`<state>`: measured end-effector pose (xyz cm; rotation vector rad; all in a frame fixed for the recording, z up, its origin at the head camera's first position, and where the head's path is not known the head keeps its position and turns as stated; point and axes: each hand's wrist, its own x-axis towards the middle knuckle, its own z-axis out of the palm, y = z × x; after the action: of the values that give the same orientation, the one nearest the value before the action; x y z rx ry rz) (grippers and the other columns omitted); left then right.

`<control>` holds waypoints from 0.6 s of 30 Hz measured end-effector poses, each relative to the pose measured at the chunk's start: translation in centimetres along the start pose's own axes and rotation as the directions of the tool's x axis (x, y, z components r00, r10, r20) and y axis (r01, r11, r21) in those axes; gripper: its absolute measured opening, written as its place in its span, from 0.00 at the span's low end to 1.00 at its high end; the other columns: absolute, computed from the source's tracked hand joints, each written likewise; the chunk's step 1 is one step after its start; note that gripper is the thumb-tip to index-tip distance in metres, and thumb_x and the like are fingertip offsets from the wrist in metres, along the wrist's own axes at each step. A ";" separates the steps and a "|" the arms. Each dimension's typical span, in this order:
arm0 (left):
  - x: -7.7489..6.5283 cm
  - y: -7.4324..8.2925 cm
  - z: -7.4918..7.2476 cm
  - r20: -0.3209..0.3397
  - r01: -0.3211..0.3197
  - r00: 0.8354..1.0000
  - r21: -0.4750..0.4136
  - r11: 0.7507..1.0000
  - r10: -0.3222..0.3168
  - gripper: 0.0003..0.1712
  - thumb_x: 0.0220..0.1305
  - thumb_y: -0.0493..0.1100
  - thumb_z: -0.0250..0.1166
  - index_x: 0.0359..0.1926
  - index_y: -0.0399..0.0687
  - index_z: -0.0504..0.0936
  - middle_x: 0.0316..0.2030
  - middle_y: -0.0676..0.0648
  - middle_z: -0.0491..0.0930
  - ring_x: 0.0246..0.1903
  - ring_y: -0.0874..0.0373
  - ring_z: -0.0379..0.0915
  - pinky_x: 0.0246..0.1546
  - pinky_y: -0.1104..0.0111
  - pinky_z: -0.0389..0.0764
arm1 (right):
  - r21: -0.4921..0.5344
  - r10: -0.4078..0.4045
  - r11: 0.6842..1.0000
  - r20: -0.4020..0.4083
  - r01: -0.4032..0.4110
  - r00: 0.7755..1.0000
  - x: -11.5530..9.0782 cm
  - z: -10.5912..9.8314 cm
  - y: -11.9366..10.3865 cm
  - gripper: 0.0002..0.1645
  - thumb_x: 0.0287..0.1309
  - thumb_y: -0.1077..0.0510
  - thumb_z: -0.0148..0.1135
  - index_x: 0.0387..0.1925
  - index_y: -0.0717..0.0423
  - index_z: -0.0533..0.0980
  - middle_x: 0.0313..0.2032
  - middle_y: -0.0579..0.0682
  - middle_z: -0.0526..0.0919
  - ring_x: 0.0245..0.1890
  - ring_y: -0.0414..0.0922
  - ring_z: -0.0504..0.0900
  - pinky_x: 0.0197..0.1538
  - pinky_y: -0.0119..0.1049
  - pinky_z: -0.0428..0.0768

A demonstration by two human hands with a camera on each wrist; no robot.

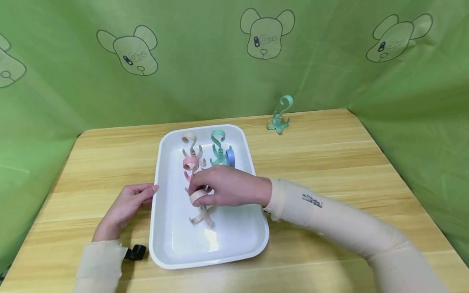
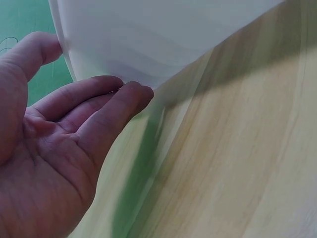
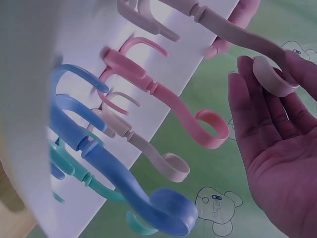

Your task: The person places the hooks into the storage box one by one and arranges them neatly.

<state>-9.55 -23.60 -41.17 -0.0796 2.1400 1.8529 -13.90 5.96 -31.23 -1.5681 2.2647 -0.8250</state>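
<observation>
In the head view a white tray (image 1: 179, 246) lies on the table, with several swivel hanger hooks standing in it. My right hand (image 1: 231, 185) reaches over it and pinches the curled top of a beige hook (image 3: 237, 34) between thumb and fingers; that hook's prongs are low over the tray floor. A pink hook (image 1: 190, 162), another beige hook (image 1: 188, 136), a green hook (image 1: 218, 138) and a blue hook (image 1: 230, 158) stand beyond, the blue one partly hidden by the hand. My left hand (image 1: 126, 205) holds the tray's left side, thumb at the rim, fingers against the outer wall.
Another green hook (image 1: 280, 122) stands on the wooden table (image 1: 329, 162) near its back edge, right of the tray. A green cloth (image 1: 205, 73) with bear-head prints encloses the back and sides. A black piece (image 1: 137, 252) sits beside the left wrist, near the tray.
</observation>
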 end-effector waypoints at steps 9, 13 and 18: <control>0.0 0.2 0.0 0.001 0.005 1.000 0.028 1.000 -0.005 0.31 0.73 0.49 0.59 0.59 0.22 0.72 0.55 0.29 0.76 0.45 0.53 0.82 0.48 0.64 0.81 | -0.002 0.007 1.000 0.022 -0.007 1.000 -0.3 0.2 -0.1 0.04 0.60 0.55 0.69 0.35 0.47 0.80 0.30 0.35 0.76 0.33 0.34 0.74 0.41 0.25 0.74; 0.0 0.3 0.0 0.003 0.006 1.000 0.029 1.000 -0.006 0.31 0.73 0.49 0.59 0.59 0.22 0.72 0.55 0.29 0.75 0.45 0.53 0.82 0.48 0.64 0.81 | 0.034 0.013 0.999 0.031 -0.014 0.999 -0.3 0.3 0.0 0.06 0.60 0.53 0.70 0.37 0.48 0.80 0.32 0.34 0.78 0.35 0.31 0.76 0.43 0.26 0.77; -0.1 0.1 0.0 -0.002 0.006 1.000 0.029 1.000 -0.006 0.30 0.73 0.48 0.58 0.59 0.21 0.71 0.54 0.29 0.76 0.44 0.53 0.82 0.47 0.64 0.82 | 0.070 0.009 0.997 0.044 -0.012 0.999 -0.2 0.4 0.1 0.08 0.59 0.53 0.71 0.37 0.49 0.80 0.34 0.35 0.80 0.37 0.29 0.78 0.46 0.27 0.79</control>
<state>-9.53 -23.64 -41.05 -0.0817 2.1645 1.8191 -13.71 6.03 -31.68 -1.5269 2.1869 -0.8495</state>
